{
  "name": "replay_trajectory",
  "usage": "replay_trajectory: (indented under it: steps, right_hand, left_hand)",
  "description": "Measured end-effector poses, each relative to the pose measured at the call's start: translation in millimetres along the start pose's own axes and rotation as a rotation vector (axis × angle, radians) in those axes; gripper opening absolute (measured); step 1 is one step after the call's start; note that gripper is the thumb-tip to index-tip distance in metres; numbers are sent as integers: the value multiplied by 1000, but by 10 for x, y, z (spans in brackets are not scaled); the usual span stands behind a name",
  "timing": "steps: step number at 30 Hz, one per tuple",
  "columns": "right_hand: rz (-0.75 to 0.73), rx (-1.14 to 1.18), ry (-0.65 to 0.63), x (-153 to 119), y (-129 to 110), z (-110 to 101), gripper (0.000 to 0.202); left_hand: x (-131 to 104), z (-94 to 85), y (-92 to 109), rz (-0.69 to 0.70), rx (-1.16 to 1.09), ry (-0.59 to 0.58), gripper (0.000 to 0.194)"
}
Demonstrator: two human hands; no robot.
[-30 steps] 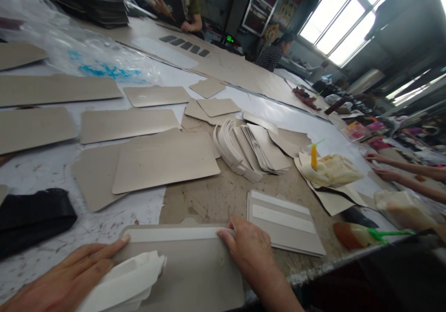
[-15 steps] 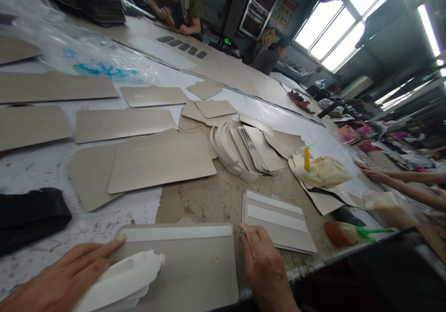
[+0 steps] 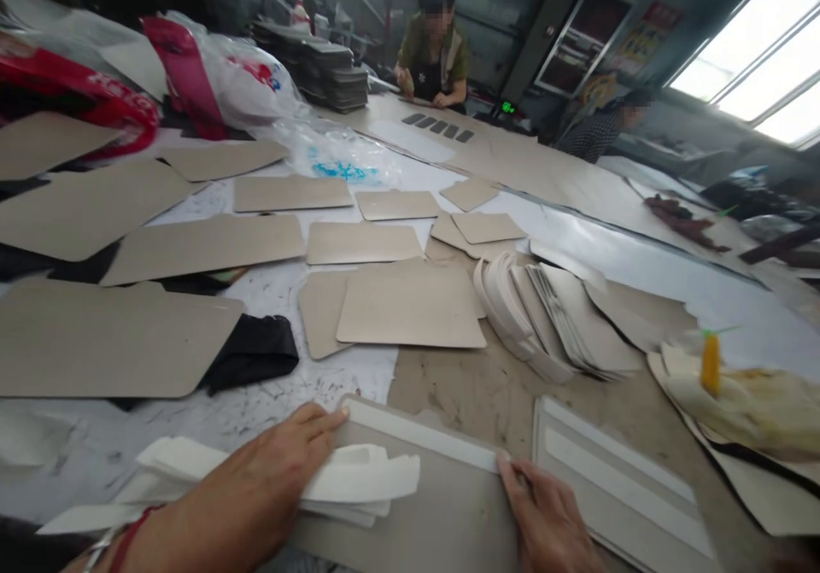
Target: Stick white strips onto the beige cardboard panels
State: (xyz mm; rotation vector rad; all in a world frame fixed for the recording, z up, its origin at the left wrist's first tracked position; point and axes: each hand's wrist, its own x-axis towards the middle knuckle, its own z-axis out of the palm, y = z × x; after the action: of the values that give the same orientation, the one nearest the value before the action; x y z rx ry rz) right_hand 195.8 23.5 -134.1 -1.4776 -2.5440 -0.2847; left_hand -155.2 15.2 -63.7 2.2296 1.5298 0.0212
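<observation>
Now the view has swung left and tipped up, bringing more of the table's far side into sight, while both hands stay low at the near edge. At left, the left hand (image 3: 256, 492) lies flat and spread, palm down, over a bundle of white strips (image 3: 359, 479), its fingertips touching the left end of the single white strip (image 3: 419, 434) laid along the top edge of a grey card panel (image 3: 442, 513). Beyond that hand sit a crumpled black cloth (image 3: 253, 347) and a spread of grey card pieces (image 3: 410, 304). A second ago the right hand pressed on the strip's right end; half a second ago it had slid off beside the panel. It is back now: the right hand (image 3: 544, 522) rests at the strip's right end, fingers loosely curled, holding nothing. That suggests the strip is down and being smoothed. Just right of it lies a stack of finished panels (image 3: 628, 488), already striped.
</observation>
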Motion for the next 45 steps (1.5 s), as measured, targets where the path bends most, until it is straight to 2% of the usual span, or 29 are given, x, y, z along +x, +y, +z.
replay_trajectory:
  steps: [4,7,10,13,17,23,27,32,37,41,45]
  right_hand:
    - [20,51,17,36,-26,-66,86]
    - [18,84,13,72,-152,-98,84]
    - [-14,101,4,141,-317,-118,86]
    - [-59,103,21,240,-471,-113,76]
    - [-122,67,15,385,-670,-69,53]
    - [-200,-7,62,552,-883,26,49]
    - [-329,-14,134,636,-870,141,42]
    - [-391,-6,160,749,-888,248,37]
    - [-473,3,135,845,-921,230,37]
    - [-544,5,120,930,-880,183,41]
    - [-552,88,120,1029,-890,212,40]
  left_hand:
    - [5,285,-186,82,9,159,63]
    - [13,459,-304,102,9,210,59]
    - [19,525,-352,121,0,221,59]
    - [20,531,-335,103,28,226,56]
    - [21,482,-274,87,67,222,58]
    - [41,226,-148,91,25,124,61]
    - [70,75,-75,92,-24,67,59]
    - [71,8,-54,95,-64,35,58]
    - [39,-23,-46,99,-98,35,58]
    - [63,-92,-27,60,-115,-12,57]
    - [60,-200,-26,158,-113,72,54]
